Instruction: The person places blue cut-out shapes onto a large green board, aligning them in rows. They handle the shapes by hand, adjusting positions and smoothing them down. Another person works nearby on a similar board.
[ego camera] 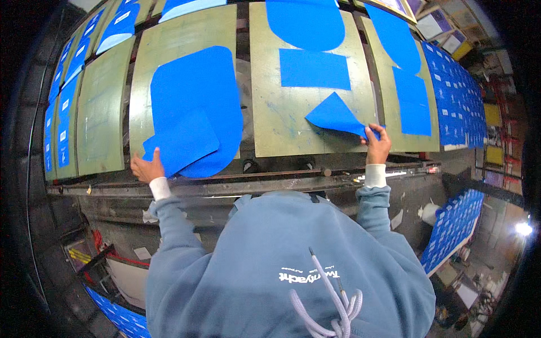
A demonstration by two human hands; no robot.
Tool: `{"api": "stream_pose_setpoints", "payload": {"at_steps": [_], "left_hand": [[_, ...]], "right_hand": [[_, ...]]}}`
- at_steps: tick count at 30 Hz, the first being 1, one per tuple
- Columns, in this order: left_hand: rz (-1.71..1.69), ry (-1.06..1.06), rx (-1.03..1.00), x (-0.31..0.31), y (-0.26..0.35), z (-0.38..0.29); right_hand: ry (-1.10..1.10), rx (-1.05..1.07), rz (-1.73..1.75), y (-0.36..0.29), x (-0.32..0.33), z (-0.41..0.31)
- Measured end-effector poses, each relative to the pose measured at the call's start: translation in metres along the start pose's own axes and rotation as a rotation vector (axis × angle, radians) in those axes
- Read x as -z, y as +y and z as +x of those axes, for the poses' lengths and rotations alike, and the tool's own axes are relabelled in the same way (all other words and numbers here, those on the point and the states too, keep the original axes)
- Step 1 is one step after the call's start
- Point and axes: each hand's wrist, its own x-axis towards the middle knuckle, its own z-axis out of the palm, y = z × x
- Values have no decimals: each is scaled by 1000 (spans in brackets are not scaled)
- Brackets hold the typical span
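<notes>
My right hand (376,143) pinches one corner of a blue fabric-like sheet piece (336,114). That piece is lifted and curled over the front of a greenish board (279,131), its far corner pointing up and away. On the board to the left, a smaller blue piece (190,139) lies slantwise over a large rounded blue piece (194,80). My left hand (146,167) is at the near left end of the smaller piece, thumb raised and apart from the fingers. Whether it grips the edge is hidden. A flat blue rectangle (315,69) lies beyond my right hand's piece.
More boards (101,114) with blue pieces line both sides, separated by dark gaps. A dark metal rail (270,183) runs along the front, close to my body. Blue printed sheets (454,97) stand at the far right, and another printed panel (454,230) leans lower right.
</notes>
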Motion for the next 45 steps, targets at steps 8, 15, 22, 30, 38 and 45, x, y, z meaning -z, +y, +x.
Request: {"api": "stream_pose_setpoints", "payload": {"at_steps": [8,15,22,30,38,45], "left_hand": [[-1146,-1686,878,-140,279,-178],[-1533,-1001,641,-187,331,-144],[-739,-756,364,-240,301,-120],[-280,-709,225,-258,285,-120],[-83,-702,-21,-235,274,-141],[-63,-686,-49,-232,258,-147]], "right_hand": [[-325,106,167,-95,-70,19],[-504,175,263,-129,-57,52],[-498,113,-191,3,-56,133],[-486,-89,-398,62,-34,131],[-529,163,-582,68,3,97],[-538,238,-634,58,10,82]]}}
